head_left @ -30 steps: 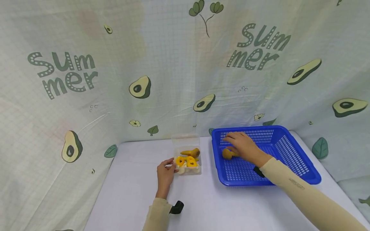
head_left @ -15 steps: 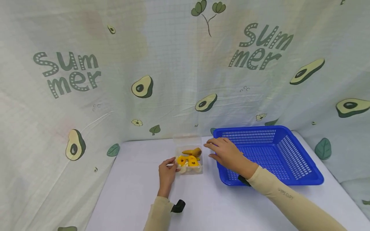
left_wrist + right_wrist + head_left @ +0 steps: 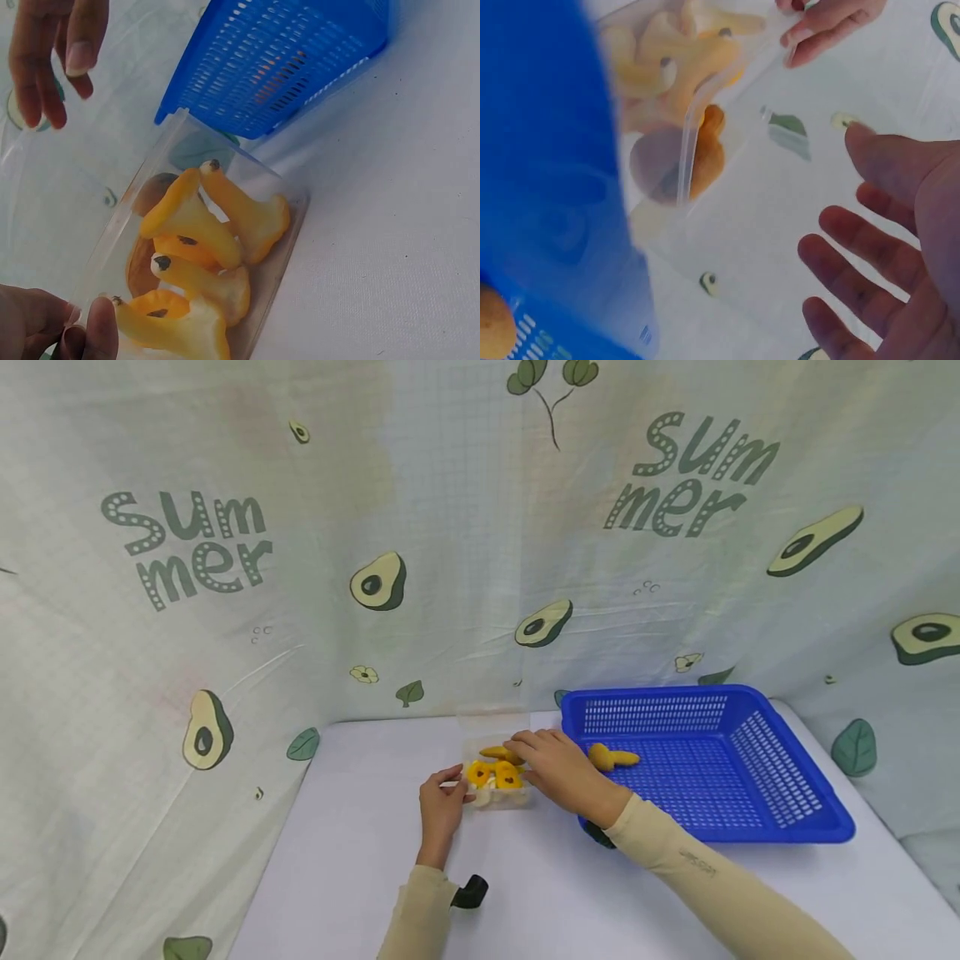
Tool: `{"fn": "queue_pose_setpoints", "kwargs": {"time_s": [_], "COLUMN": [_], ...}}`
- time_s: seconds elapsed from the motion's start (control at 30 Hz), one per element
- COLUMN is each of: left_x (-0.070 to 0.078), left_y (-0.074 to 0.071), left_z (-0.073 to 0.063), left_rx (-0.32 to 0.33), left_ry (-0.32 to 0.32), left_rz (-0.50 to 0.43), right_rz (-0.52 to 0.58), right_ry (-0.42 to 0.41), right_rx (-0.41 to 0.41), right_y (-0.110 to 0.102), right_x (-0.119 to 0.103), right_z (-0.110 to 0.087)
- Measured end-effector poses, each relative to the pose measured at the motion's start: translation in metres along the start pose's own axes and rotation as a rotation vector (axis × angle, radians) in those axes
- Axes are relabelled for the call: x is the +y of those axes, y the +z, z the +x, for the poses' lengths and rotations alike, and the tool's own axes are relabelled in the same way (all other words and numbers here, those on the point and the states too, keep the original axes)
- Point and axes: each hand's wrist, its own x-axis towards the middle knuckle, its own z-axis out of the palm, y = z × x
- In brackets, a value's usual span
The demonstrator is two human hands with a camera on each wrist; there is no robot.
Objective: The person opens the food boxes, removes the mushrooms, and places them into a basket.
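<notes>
My left hand (image 3: 441,810) pinches the left rim of a clear plastic box (image 3: 501,802) between thumb and fingers. Several yellow trumpet-shaped mushrooms (image 3: 195,217) lie inside it, and a brown mushroom with a rounded head (image 3: 711,157) sits at its far side. My right hand (image 3: 564,770) is over the box's right side in the head view, partly covering the brown mushroom. In the right wrist view its fingers are spread and hold nothing. Another tan-brown mushroom (image 3: 611,758) lies in the blue basket (image 3: 705,837) on the right.
The box's clear lid (image 3: 491,723) stands raised at the back, close to the printed curtain (image 3: 442,643). A white table (image 3: 360,802) carries box and basket, which stand side by side with a narrow gap.
My right hand has moved left from inside the basket to above the box, uncovering the mushroom in the basket. My left hand still holds the box's rim. The head view has shifted slightly.
</notes>
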Motion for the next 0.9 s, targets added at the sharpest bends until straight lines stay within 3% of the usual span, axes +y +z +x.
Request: {"fn": "queue_pose_setpoints", "kwargs": {"time_s": [0.17, 0.4, 0.9], "left_x": [0.001, 0.0, 0.0], "left_y": [0.0, 0.002, 0.001], "left_z": [0.0, 0.002, -0.001], "left_rx": [0.001, -0.012, 0.004], "left_ry": [0.003, 0.011, 0.029], "left_rz": [0.003, -0.014, 0.007], "right_rz": [-0.025, 0.032, 0.061], "right_ry": [0.02, 0.085, 0.027], "right_rx": [-0.049, -0.101, -0.163], "right_y": [0.007, 0.027, 0.051], "right_x": [-0.012, -0.019, -0.011], "right_z": [0.008, 0.013, 0.029]}}
